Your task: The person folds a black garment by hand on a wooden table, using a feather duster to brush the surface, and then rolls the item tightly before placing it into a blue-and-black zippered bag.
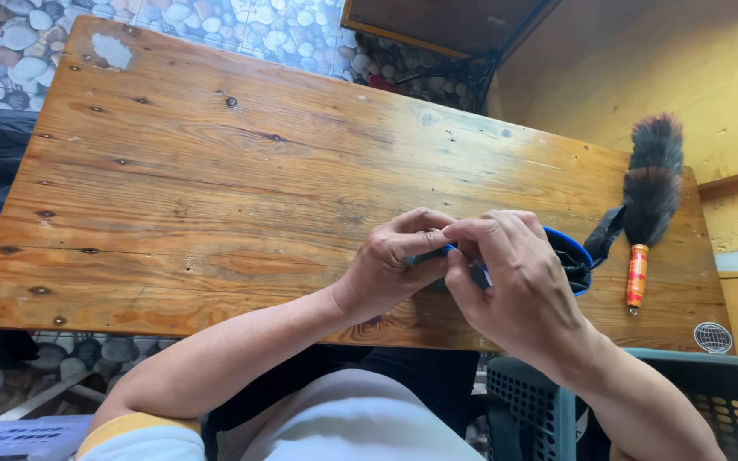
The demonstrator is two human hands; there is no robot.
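Both hands meet over the near edge of a wooden table. My left hand and my right hand pinch the same item, a black fabric piece with a blue rim, which pokes out to the right of the right hand. Much of this item is hidden behind the fingers, so its full shape is unclear. A black strap runs from it toward a feather duster.
The feather duster, with dark bristles and an orange-red handle, lies at the table's right end. A dark plastic basket stands below the right forearm. Yellow wall at the right, pebble-pattern floor around, a dark cloth at the left edge.
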